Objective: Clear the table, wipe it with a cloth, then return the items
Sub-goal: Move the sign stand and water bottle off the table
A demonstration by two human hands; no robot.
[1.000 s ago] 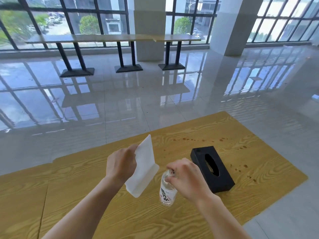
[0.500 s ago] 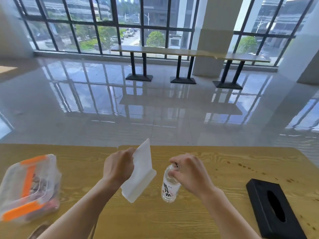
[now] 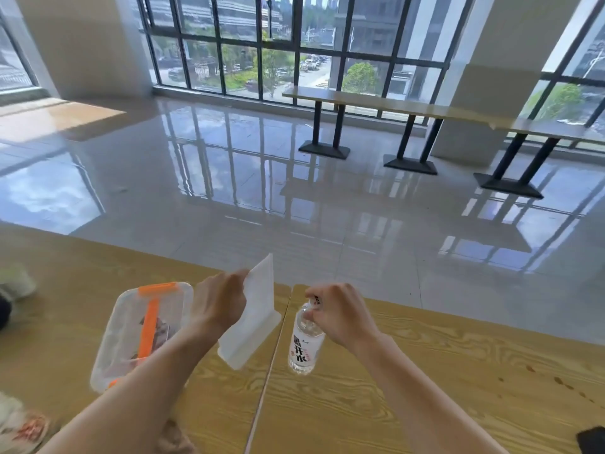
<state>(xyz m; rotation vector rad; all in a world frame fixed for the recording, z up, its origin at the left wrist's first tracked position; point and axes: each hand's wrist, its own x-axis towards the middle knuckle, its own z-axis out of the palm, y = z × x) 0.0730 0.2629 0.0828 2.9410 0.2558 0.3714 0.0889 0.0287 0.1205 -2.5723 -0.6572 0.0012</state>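
Clearing under way: left hand (image 3: 218, 306) pinches sign stand (image 3: 259, 311), right hand (image 3: 342, 314) grips bottle (image 3: 304, 347) cap; stains (image 3: 560, 383) right of that grip unwiped.

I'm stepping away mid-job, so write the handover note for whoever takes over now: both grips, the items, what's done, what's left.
Left grip holds the white sign stand above the table.
Right grip pinches the water bottle by its cap.
Clear container with orange clips sits on the wooden table, left of the stand; a black box corner shows at the lower right edge.
Done: stand and bottle are in hand.
Left: dark spots mark the table's right side, so wiping looks undone; no cloth in view; then return the items.
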